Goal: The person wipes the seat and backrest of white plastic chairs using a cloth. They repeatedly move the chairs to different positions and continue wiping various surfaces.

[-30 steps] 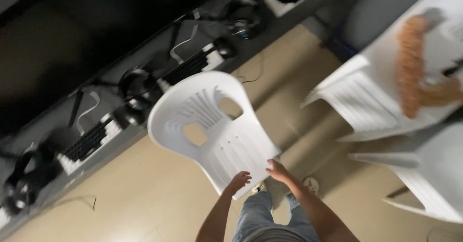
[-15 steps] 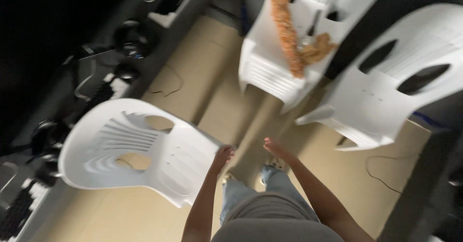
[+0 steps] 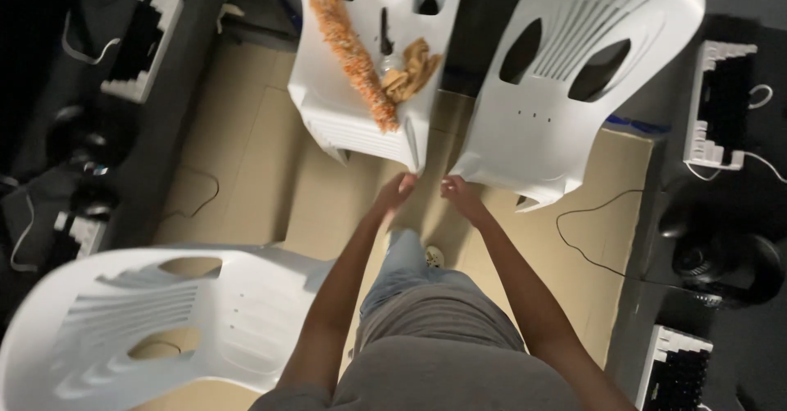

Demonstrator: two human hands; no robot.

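Observation:
My left hand [image 3: 396,191] reaches forward with loosely curled fingers and holds nothing. It is just below the front corner of a stacked white plastic chair [image 3: 344,128]. On that chair's seat lie an orange fluffy duster [image 3: 354,49], a brown cloth [image 3: 412,68] and a dark thin tool [image 3: 384,31]. My right hand [image 3: 461,195] is also empty. It is right at the front edge of a second white plastic chair [image 3: 566,75], and I cannot tell whether they touch. My legs in jeans and a shoe show below.
A third white chair [image 3: 164,321] lies tilted at the lower left, close to my left arm. Dark desks on both sides carry keyboards [image 3: 715,104] and headphones [image 3: 725,255]. A black cable [image 3: 584,235] lies on the tan floor.
My view has swung right, away from the chair now at lower left. Both hands left that chair and moved forward to the two chairs ahead.

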